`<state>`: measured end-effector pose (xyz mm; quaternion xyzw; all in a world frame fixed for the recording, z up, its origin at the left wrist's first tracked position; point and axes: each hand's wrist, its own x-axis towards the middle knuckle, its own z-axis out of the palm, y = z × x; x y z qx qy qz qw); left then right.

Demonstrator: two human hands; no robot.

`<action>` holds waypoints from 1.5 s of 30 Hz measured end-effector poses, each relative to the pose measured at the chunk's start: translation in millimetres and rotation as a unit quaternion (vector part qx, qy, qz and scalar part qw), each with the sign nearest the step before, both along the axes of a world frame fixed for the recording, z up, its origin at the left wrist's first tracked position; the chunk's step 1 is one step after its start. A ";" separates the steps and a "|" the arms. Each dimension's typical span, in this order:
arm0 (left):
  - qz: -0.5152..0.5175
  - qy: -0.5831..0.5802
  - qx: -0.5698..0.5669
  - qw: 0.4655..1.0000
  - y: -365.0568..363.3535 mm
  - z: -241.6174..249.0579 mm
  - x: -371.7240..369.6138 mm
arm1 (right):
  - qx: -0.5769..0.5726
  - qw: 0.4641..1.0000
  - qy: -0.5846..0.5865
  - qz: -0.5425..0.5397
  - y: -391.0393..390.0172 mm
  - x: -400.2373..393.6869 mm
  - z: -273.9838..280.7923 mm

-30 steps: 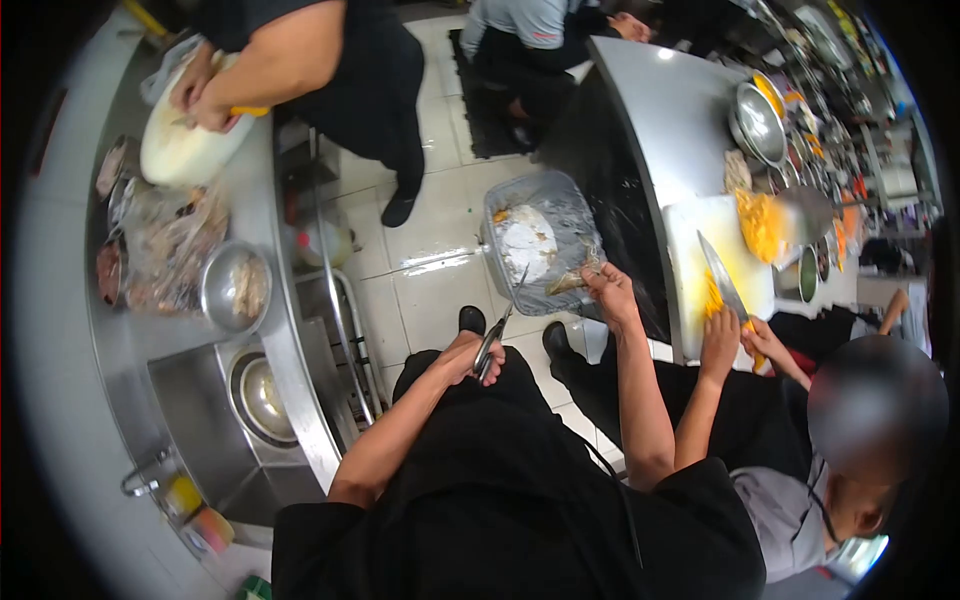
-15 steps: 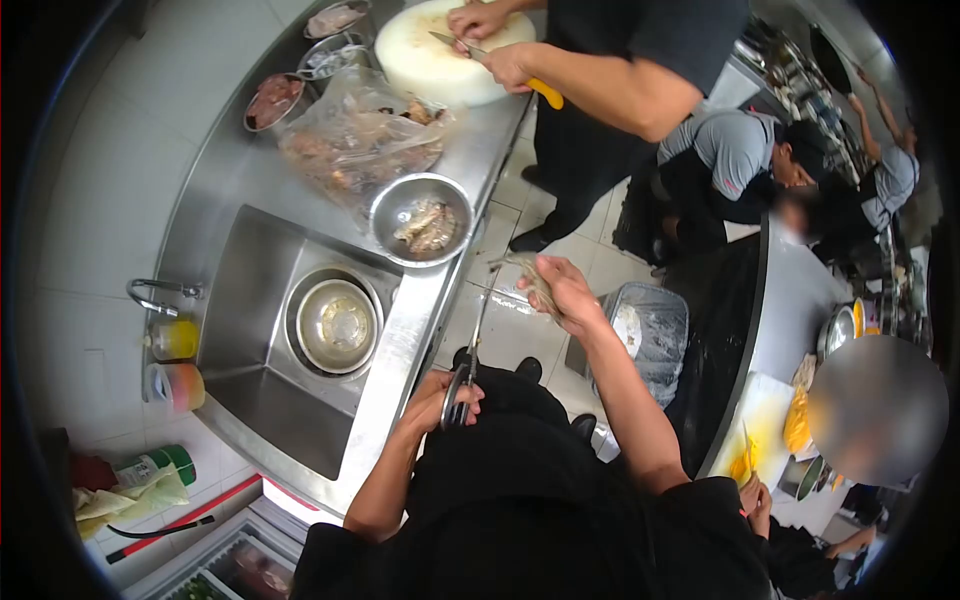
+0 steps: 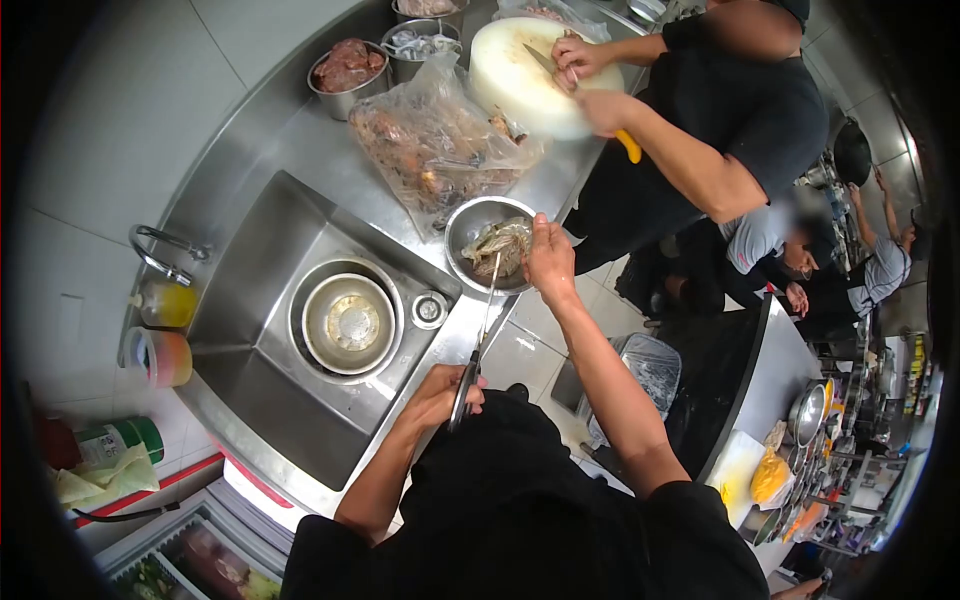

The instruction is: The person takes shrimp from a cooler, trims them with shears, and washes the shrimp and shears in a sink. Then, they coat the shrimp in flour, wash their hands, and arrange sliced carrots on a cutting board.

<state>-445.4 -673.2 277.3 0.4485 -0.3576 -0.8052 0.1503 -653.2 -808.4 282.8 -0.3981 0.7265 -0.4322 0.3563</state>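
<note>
Scissors (image 3: pixel 470 375) with dark handles are in my left hand (image 3: pixel 440 394), their long blades angled up toward a metal bowl (image 3: pixel 460 222). Greyish shrimp-like pieces (image 3: pixel 497 243) lie in that bowl, and the blade tips reach over them. My right hand (image 3: pixel 549 262) is at the bowl's right rim, its fingers close together; whether anything is between them is hidden. The bowl stands at the counter's edge, beside a plastic bag (image 3: pixel 430 140) of brownish food.
A co-worker's hands (image 3: pixel 590 85) hold a yellow-handled knife over a round white board (image 3: pixel 500 75). Metal pots (image 3: pixel 345 95) stand beside the bag. The sink (image 3: pixel 250 330) holds nested bowls (image 3: pixel 350 322). A lined bin (image 3: pixel 645 375) stands on the floor right of me.
My right hand has moved up and left from over the floor to the bowl. The scissors' tips have moved up to the bowl. The whole view has shifted.
</note>
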 end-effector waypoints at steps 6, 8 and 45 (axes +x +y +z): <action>-0.006 -0.018 -0.111 0.994 -31.9 -14.0 -17.9 | 0.000 0.993 0.113 0.021 5.4 20.2 5.5; 0.018 -0.023 -0.145 0.989 -46.6 -17.0 -25.1 | -0.009 0.990 0.135 0.026 8.7 26.1 16.6; 0.071 0.012 -0.037 0.997 -69.0 -19.6 -47.8 | 0.070 0.953 0.279 0.093 12.8 8.1 15.8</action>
